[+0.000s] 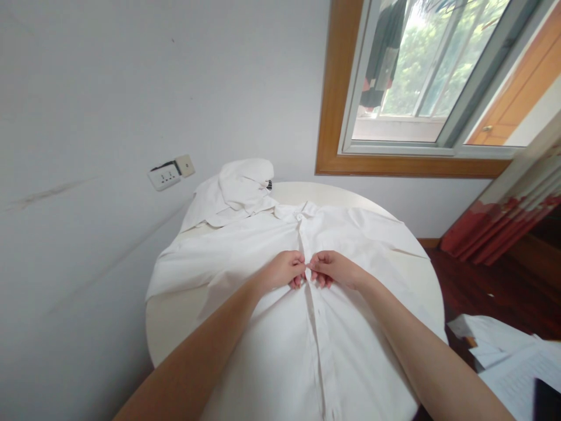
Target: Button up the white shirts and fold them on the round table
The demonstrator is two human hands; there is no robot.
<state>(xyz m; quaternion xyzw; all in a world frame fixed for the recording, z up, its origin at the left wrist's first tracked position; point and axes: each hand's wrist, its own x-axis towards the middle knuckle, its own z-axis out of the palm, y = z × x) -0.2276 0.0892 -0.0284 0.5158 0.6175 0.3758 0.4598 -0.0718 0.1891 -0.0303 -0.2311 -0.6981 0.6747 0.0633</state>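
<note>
Midway down the white shirt (278,345): pinch at the placket (322,333)

Across the shirt's upper front, both hands meet over the centre line. Left hand (287,269): thumb and fingers closed in a pinch on the placket edge, from the shirt's left side. Right hand (333,268): likewise pinching, from the shirt's right side. Fingertips of the two nearly touch; cannot tell whether a button sits between them.

Shirt lies spread, front up, on a round table (175,324), directly under both hands. Beyond them, at the shirt's far end, is what looks like a neck button (299,217). Nearer the wearer, a shadowed fold runs down the shirt; its hem is out of view.

Step in hand (judged): working one fastening point, the neck apparently done. Next move would call for one hand steadying the edge, the other making a small fingertip push, cloth kept undragged.

Also noted: crumpled white cloth (239,193) left of the shirt's neck; papers (517,362) off to the shirt's right.
</note>
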